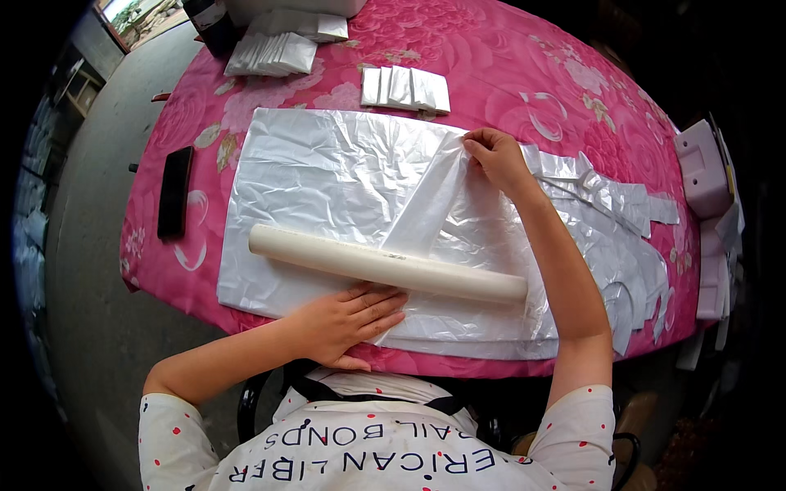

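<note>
A stack of thin, shiny white plastic bags (319,155) lies spread over the table, with loose, uneven ends (626,262) fanned out at the right. My right hand (495,155) pinches the far edge of one plastic bag (430,200), which is folded over into a slanting strip. Across the stack rests a long cream-white tube (385,263), tilted slightly down to the right; it lies over the strip's near end. My left hand (356,322) is flat with fingers stretched out on the stack's near edge, its fingertips close against the tube.
Folded white plastic packets (405,88) lie beyond the stack, with more packets (274,54) at the far left near a dark bottle (211,26). A black phone (174,192) is at the left. Pale pink plastic containers (702,168) stand by the right edge of the pink flowered tablecloth (483,41).
</note>
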`<action>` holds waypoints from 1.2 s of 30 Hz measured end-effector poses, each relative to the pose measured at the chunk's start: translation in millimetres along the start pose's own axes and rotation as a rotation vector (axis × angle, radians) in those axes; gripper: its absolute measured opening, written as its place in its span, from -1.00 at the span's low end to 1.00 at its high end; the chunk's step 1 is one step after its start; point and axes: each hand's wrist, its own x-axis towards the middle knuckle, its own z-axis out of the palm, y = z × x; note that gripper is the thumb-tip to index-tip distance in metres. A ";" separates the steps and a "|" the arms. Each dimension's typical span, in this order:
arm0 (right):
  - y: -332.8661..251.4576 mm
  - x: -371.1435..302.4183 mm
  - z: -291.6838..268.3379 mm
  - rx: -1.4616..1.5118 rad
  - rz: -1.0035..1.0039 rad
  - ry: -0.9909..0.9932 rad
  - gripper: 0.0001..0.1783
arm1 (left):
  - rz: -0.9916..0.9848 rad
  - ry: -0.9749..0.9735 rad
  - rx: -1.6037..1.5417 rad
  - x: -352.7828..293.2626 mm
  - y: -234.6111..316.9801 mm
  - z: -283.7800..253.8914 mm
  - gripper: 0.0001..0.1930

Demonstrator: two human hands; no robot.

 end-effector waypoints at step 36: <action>-24.4 -152.4 34.5 -0.604 -0.663 -0.029 -0.43 | -0.130 0.069 0.273 21.2 54.3 45.7 -0.44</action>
